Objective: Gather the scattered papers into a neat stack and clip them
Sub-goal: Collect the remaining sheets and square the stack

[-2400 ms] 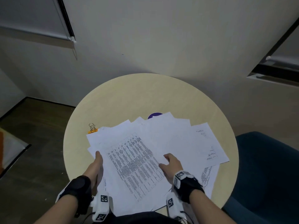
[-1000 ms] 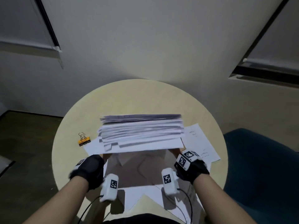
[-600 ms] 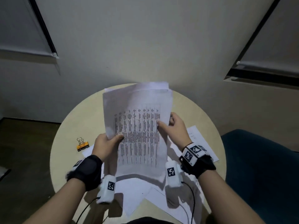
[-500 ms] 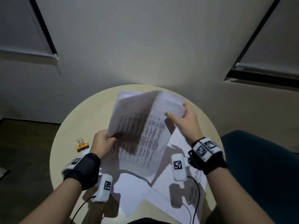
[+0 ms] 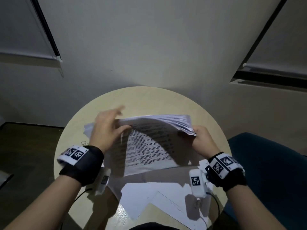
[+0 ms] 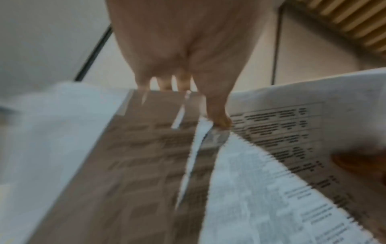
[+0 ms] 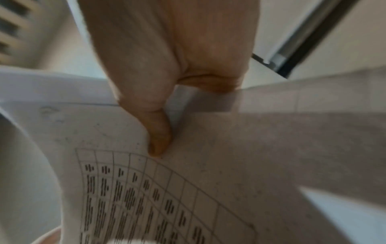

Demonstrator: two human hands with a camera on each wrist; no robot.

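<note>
so the paper stack (image 5: 159, 130) is held up over the counter (image 5: 146, 100), long axis running left-right, right hand (image 5: 201, 140) pinching its right end, left hand (image 5: 108, 128) gripping the left.

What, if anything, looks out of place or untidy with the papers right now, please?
The bundle held in the left hand and right hand is ragged: its sheet edges fan out unevenly at the top right. Several loose sheets still lie scattered on the table beneath it.
</note>
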